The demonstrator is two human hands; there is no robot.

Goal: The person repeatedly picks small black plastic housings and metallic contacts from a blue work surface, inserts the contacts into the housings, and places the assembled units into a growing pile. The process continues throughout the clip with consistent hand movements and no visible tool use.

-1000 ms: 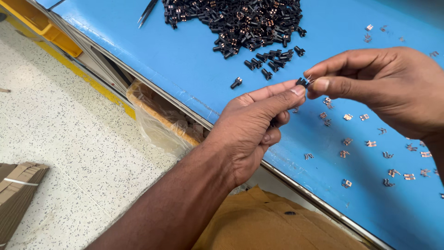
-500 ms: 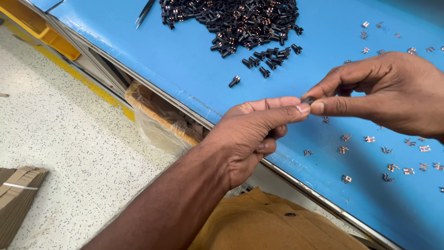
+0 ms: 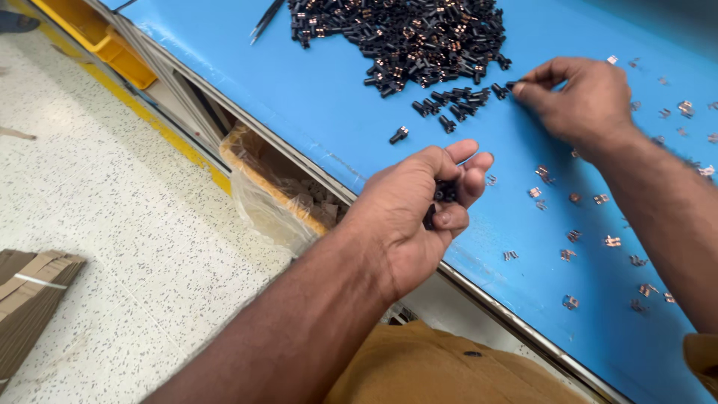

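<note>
Left hand (image 3: 419,213) is curled up, clutching a few small black parts (image 3: 441,196). Right hand (image 3: 580,101) pinches 1 black piece (image 3: 511,85) by the pile (image 3: 404,34). Plastic-lined box (image 3: 277,187) holds small parts.

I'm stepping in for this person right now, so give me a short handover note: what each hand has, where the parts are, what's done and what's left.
Left hand: curled over the table edge, closed on a few small black parts.
Right hand: reached out to the near edge of the black parts pile; fingertips pinch or touch one piece there, cannot tell which.
Small metal clips lie scattered on the blue table at the right. One stray black part lies alone. Tweezers lie untouched at the far edge.
Done: a few pieces gathered in the left hand.
Left: most of the pile and the clips.
</note>
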